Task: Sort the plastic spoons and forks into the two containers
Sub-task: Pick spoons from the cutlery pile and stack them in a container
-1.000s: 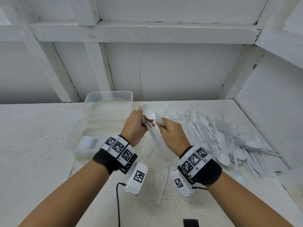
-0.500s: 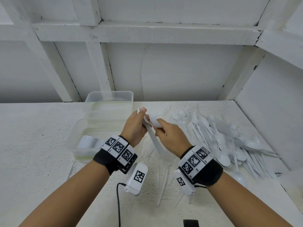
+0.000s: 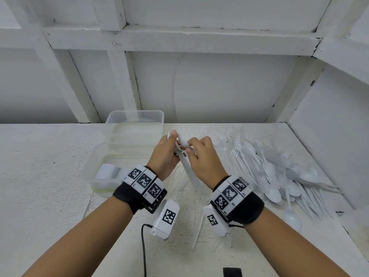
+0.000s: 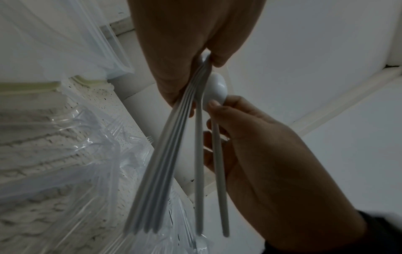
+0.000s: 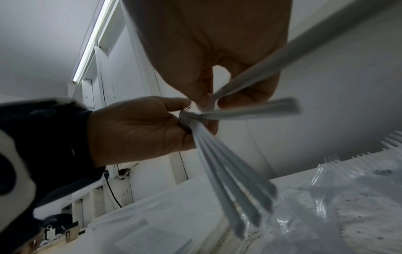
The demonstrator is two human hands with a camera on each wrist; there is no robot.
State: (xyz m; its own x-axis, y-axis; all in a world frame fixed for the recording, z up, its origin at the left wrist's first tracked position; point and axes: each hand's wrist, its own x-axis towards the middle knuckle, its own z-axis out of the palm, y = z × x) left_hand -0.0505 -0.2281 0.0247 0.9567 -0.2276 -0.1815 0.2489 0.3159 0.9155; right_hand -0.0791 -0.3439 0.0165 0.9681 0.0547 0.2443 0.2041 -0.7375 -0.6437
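The left hand [image 3: 165, 154] is closed on a fanned bundle of white spoons [image 4: 161, 171]; the right hand [image 3: 201, 156] pinches two more spoons [image 4: 214, 89], separation being visible only in wrist views. The containers [image 3: 111, 156] and cutlery pile [image 3: 279, 172] appear in the head view

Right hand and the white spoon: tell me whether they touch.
Touching. The left wrist view shows the right hand pinching the white spoon at its bowl, its handle lying along the palm.
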